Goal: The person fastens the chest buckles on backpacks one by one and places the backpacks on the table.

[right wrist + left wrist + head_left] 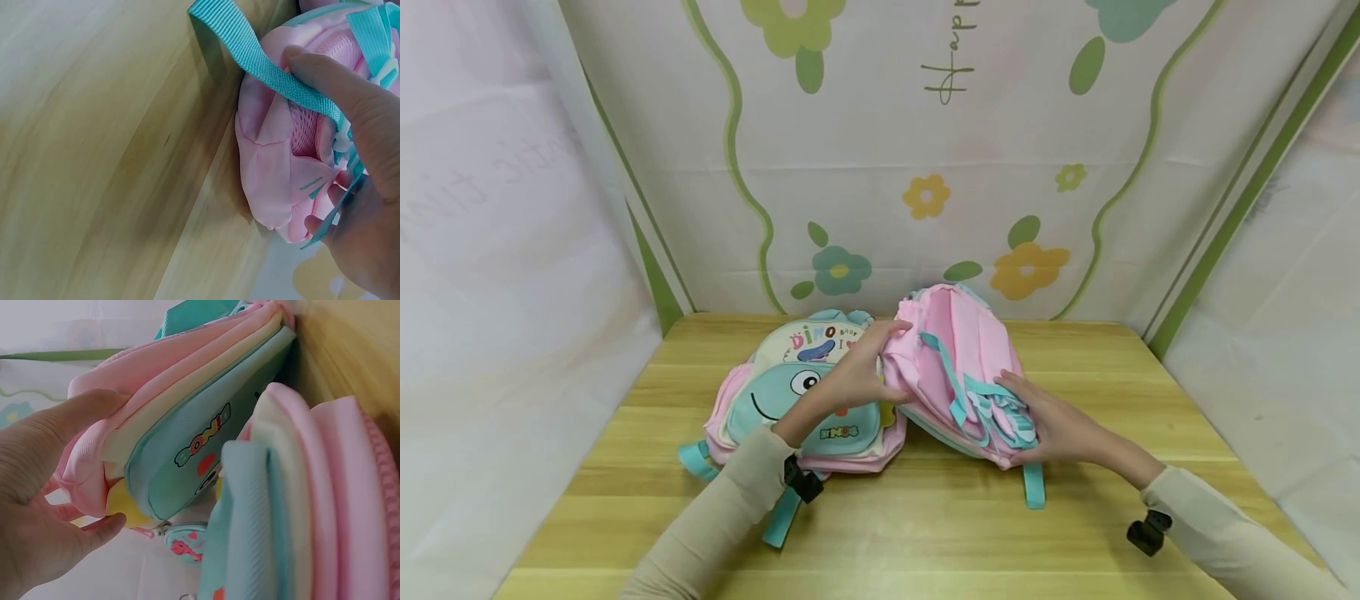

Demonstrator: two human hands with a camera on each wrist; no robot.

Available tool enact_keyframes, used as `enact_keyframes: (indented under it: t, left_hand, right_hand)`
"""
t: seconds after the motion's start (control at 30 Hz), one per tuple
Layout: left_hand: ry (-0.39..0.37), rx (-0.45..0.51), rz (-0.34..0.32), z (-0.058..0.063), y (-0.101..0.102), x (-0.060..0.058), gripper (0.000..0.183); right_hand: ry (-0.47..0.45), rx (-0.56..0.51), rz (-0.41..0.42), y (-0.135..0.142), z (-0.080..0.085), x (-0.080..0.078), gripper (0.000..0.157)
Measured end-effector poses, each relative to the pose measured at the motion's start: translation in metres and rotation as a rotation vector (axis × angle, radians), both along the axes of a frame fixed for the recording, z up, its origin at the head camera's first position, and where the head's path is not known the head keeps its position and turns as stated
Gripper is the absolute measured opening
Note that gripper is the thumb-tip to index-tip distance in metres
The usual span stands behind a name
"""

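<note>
Two small dinosaur backpacks lie side by side. The right-hand backpack (981, 342) is tilted with its pink back and turquoise straps facing up; its mint front with lettering shows in the left wrist view. My left hand (859, 372) grips this backpack's left side, thumb and fingers spread around the edge. At the lower right corner, my right hand (1063, 423) holds it by the bundled straps, with a loose turquoise strap (250, 59) crossing near the thumb. The left-hand backpack (760, 408) lies face up, its smiling dinosaur pocket partly covered by my left hand and forearm.
Both backpacks are on a wooden table (925, 533). A flowered white cloth (865, 200) rises behind the table's back edge, and pale cloth also hangs at both sides. A turquoise strap end (782, 518) from the left-hand backpack trails toward the front.
</note>
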State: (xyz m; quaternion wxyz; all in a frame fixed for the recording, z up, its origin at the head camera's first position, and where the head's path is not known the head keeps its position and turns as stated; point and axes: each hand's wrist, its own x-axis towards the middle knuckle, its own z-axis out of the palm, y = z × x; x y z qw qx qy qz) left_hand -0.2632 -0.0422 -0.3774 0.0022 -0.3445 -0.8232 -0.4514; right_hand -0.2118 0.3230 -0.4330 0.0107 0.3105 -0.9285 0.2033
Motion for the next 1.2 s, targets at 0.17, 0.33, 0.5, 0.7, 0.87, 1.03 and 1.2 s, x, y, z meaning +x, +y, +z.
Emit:
enact_keyframes:
  t: [0.17,0.33,0.5,0.7,0.87,1.03,1.2]
  left_hand:
    - [-0.001,-0.024,0.012,-0.007,0.011,0.004,0.103]
    - [0.035,-0.064,0.024,-0.013,0.024,0.006,0.109]
    - [0.029,-0.112,0.047,-0.021,0.038,0.010,0.114]
    - [0.013,-0.152,0.067,-0.032,0.051,0.014,0.118]
    - [-0.029,-0.165,0.071,-0.040,0.057,0.018,0.120]
    - [-0.030,-0.167,0.075,-0.040,0.061,0.022,0.119]
    - [-0.064,-0.173,0.088,-0.043,0.065,0.024,0.119]
  right_hand:
    - [-0.019,0.008,-0.014,0.011,0.001,0.002,0.119]
    - [-0.049,0.038,-0.041,0.026,0.003,0.004,0.118]
    - [-0.064,0.084,-0.056,0.039,0.007,0.005,0.114]
    - [-0.109,0.111,-0.058,0.053,0.013,0.006,0.111]
    - [-0.158,0.090,-0.046,0.060,0.020,0.008,0.114]
    - [-0.201,0.076,-0.036,0.065,0.026,0.009,0.116]
    - [-0.220,0.097,-0.046,0.067,0.029,0.009,0.118]
